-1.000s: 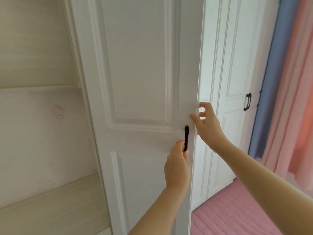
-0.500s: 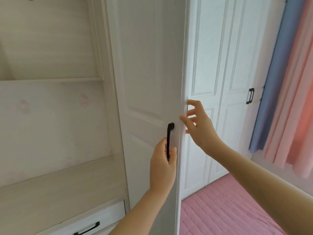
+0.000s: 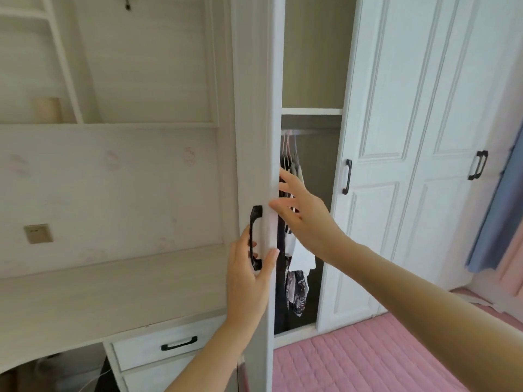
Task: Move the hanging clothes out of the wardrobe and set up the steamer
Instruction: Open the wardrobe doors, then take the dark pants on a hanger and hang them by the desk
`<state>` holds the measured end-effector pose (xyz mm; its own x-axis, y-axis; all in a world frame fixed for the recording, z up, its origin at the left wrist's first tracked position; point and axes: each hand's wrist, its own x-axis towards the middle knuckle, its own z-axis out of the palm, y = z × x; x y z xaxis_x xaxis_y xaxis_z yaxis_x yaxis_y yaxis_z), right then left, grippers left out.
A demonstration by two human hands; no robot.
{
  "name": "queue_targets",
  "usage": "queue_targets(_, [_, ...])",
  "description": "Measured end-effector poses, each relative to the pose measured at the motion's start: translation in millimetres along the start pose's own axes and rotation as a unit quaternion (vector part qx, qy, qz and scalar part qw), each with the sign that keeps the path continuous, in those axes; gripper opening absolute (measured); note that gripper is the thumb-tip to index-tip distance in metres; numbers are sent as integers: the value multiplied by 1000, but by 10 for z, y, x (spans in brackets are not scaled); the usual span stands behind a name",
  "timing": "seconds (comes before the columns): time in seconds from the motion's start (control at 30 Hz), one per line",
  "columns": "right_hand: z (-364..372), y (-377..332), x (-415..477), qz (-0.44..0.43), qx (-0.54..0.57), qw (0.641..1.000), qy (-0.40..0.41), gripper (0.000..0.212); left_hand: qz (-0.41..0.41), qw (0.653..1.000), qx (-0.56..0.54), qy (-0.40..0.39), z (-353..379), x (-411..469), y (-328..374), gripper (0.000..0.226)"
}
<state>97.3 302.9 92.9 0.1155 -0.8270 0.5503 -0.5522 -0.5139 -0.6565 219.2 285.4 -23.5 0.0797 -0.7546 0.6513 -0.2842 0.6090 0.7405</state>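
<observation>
Head camera looks along the edge of the opened wardrobe door (image 3: 254, 80). The left hand (image 3: 249, 278) has its fingers curled through the black door handle (image 3: 255, 236), thumb laid up the door's edge. The right hand (image 3: 308, 222) holds nothing: its fingers are spread and straight, the tips touching the door's edge.

The hanging clothes (image 3: 302, 257) are inside the narrow opening, directly beyond the right hand and partly hidden by it, so that hand is plainly the nearer one. They lie to the right of the door edge and left of the closed neighbouring door (image 3: 382, 165). Their long axis runs straight down from pale hangers (image 3: 291, 154) hooked on a rail (image 3: 314, 132) under a shelf (image 3: 311, 111). The bundle is packed tight against the left side: dark cloth behind, a white garment in front, a black-and-white patterned piece lowest. No steamer is in view.
</observation>
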Motion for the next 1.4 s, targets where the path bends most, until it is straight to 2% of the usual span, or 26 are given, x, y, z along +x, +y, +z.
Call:
queue_targets(0.27, [402,-67,192,-47,10,999,-13,59,-51,998,-38,4,-358,25,-160,49])
queue_targets(0.63, [399,9,238,-58,30,998,-9,61,-53,998,26,19,-370,-14,-140,42])
queue_targets(0.87, [109,282,103,-47,-70,995,-50,57,-59,993,37,97,-256,-115,-8,42])
queue_targets(1.03, [-245,572,28,-8,-166,983,-73,53,-8,973,133,187,-126,-147,151,33])
queue_targets(1.17, [-489,808,-67,22,-188,979,-78,50,96,944,237,210,62,-175,338,39])
queue_targets(1.27, [-633,966,-119,41,-191,977,-79,48,170,931,268,180,268,-151,429,37])
queue_targets(1.4, [-749,1157,-102,62,-198,975,-80,46,162,944,269,105,597,-23,366,37])
